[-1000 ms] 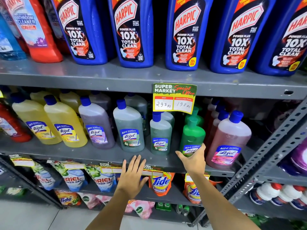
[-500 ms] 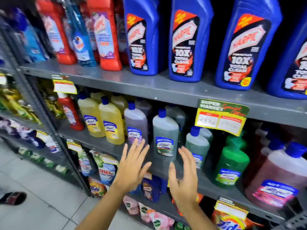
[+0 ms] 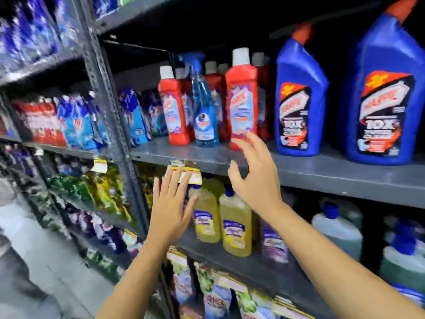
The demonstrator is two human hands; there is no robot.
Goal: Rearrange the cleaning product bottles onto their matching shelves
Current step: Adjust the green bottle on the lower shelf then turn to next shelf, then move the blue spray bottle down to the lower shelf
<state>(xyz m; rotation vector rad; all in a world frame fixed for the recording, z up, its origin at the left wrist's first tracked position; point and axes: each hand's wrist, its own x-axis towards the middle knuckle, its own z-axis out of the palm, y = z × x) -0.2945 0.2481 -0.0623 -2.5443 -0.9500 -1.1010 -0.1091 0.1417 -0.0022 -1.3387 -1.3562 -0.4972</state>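
Note:
Red bathroom-cleaner bottles (image 3: pixel 242 97) with white caps stand on the upper grey shelf (image 3: pixel 322 171), and a blue spray bottle (image 3: pixel 204 111) stands among them. Big blue Harpic bottles (image 3: pixel 299 107) fill the shelf's right part. My right hand (image 3: pixel 255 178) is raised, fingers spread, its fingertips at the base of the nearest red bottle; it holds nothing. My left hand (image 3: pixel 170 208) is open in front of the yellow Lizol bottles (image 3: pixel 234 226) on the shelf below, holding nothing. The picture is blurred by motion.
A grey perforated upright (image 3: pixel 110 107) separates this rack from the left one, which holds detergent pouches (image 3: pixel 76 125). A yellow price tag (image 3: pixel 186 174) hangs from the upper shelf's edge. Greenish Lizol bottles (image 3: pixel 338 229) stand at lower right. Refill packs (image 3: pixel 216 295) fill the bottom shelf.
My view has swung left and up. Both hands rose from the Lizol shelf; the right hand now reaches the red bottles on the upper shelf, and the left is by the yellow bottles.

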